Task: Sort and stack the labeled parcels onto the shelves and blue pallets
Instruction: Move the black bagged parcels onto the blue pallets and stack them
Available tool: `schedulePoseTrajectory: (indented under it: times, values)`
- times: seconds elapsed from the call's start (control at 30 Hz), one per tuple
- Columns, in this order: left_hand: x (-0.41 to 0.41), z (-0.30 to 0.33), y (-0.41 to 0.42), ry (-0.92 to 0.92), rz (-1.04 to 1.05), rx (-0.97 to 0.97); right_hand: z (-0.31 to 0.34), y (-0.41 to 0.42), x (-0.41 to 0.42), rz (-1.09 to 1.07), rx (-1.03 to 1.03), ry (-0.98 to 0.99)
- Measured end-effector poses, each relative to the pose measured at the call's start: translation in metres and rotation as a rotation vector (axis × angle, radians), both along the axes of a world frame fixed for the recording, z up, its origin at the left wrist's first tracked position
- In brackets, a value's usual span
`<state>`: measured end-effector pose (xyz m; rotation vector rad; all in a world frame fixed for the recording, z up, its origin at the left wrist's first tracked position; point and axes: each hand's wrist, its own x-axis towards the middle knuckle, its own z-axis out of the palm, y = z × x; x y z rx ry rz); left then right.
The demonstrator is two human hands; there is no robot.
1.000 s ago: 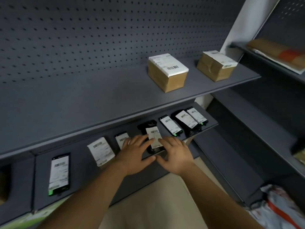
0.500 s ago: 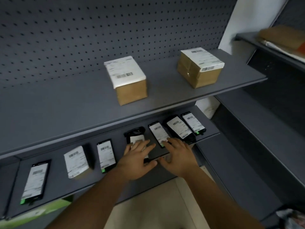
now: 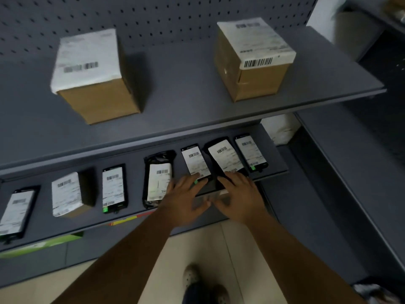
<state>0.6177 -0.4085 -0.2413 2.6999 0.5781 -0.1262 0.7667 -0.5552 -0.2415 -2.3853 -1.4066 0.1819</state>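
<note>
Your left hand (image 3: 184,199) and right hand (image 3: 238,197), fingers spread flat, rest on flat parcels (image 3: 196,160) at frame centre, holding nothing.

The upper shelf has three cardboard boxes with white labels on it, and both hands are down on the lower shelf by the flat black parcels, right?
Not quite: the head view shows two cardboard boxes on the upper shelf, a left box and a right box. The rest holds: the left hand and right hand are on the lower shelf among the flat black parcels.
</note>
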Motion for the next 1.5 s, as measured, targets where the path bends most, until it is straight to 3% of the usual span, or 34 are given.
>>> schedulePoseTrajectory:
  times: [0.4,0.77,1.2,1.5]
  values:
    - [0.081,-0.079,0.014,0.105,0.094,0.008,-0.052,0.015,0.082,-0.082,-0.1,-0.03]
    - [0.125,-0.139,0.02,0.141,0.411,-0.002,-0.115,0.005,0.17,-0.217,-0.126,-0.053]
    - [0.145,-0.169,0.009,0.151,0.566,0.032,-0.159,0.015,0.213,-0.084,-0.263,0.026]
    - [0.126,-0.177,0.01,0.081,0.589,0.021,-0.168,0.034,0.216,-0.058,-0.254,-0.065]
